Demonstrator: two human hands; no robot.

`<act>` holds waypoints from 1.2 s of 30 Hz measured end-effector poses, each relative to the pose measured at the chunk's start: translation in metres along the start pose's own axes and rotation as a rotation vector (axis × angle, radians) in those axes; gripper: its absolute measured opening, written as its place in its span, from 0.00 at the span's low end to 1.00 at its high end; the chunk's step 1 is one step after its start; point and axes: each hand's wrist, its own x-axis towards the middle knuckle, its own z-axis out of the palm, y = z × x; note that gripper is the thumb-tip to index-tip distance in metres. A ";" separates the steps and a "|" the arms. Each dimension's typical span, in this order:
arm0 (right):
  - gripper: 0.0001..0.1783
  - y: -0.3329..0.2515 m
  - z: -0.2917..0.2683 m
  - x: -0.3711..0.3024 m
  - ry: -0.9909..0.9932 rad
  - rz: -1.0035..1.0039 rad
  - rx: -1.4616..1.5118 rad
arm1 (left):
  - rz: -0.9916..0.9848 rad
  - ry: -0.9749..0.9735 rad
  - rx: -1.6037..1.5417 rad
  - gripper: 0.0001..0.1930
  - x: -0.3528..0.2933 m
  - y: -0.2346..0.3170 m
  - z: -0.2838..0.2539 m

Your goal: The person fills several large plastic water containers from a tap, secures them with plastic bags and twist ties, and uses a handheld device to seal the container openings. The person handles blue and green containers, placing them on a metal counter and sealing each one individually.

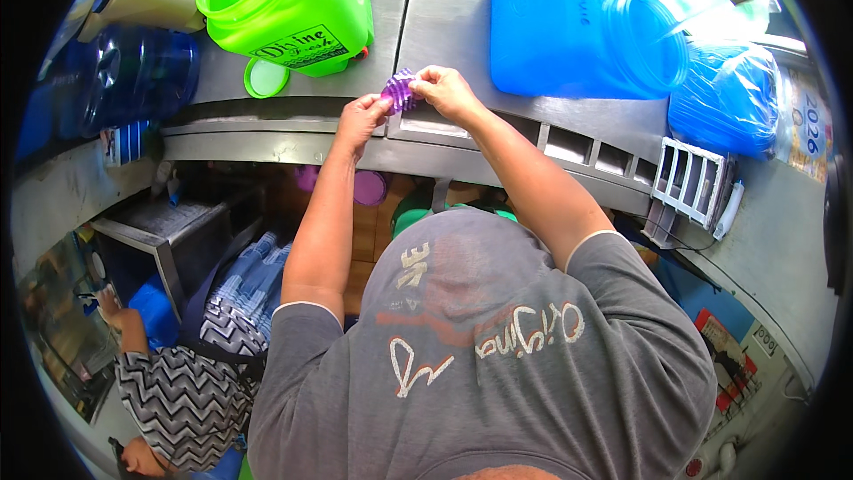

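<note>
My left hand [362, 118] and my right hand [447, 92] are close together over the front part of a steel counter [444, 27]. Between them, a small purple-and-white plastic sachet [399, 91] is pinched from both sides. Whether the sachet is torn or whole is too small to make out. Behind my left hand stands a large bright green jug [342, 0] with a wide open mouth. Its round green-rimmed lid [267, 78] lies beside its base. A big blue jug [551, 31] rests to the right of my right hand, its wide mouth uncovered.
A blue container in clear plastic [724, 102] and a white rack [689, 180] are at the right. Dark blue water bottles [138, 80] stand at the far left. At lower left is another person in a zigzag-patterned top [182, 400], near a metal stand [169, 222].
</note>
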 end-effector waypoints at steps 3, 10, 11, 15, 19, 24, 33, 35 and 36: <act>0.12 -0.005 0.008 0.031 -0.061 0.060 -0.031 | -0.073 0.086 -0.050 0.11 0.016 -0.003 -0.030; 0.12 0.005 0.024 0.080 -0.236 0.023 0.189 | -0.179 0.047 0.140 0.13 0.063 -0.013 -0.059; 0.12 0.007 0.025 0.085 -0.229 0.013 0.202 | -0.203 0.026 0.171 0.14 0.067 -0.014 -0.060; 0.12 0.013 0.036 0.107 0.043 0.075 0.152 | -0.211 0.107 0.002 0.15 0.073 -0.017 -0.055; 0.15 0.007 0.048 0.121 0.265 0.039 -0.048 | -0.140 0.192 0.041 0.16 0.072 -0.018 -0.059; 0.19 -0.016 0.070 0.112 0.097 -0.116 -0.337 | 0.076 0.271 0.351 0.18 0.088 -0.023 -0.064; 0.19 -0.032 0.064 0.088 0.027 -0.231 -0.384 | 0.061 0.390 0.576 0.15 0.115 -0.026 -0.065; 0.19 -0.023 0.053 0.071 0.162 -0.317 -0.302 | 0.017 0.419 0.473 0.13 0.115 -0.029 -0.060; 0.19 -0.017 0.044 0.061 0.156 -0.289 -0.305 | 0.023 0.426 0.396 0.12 0.115 -0.031 -0.058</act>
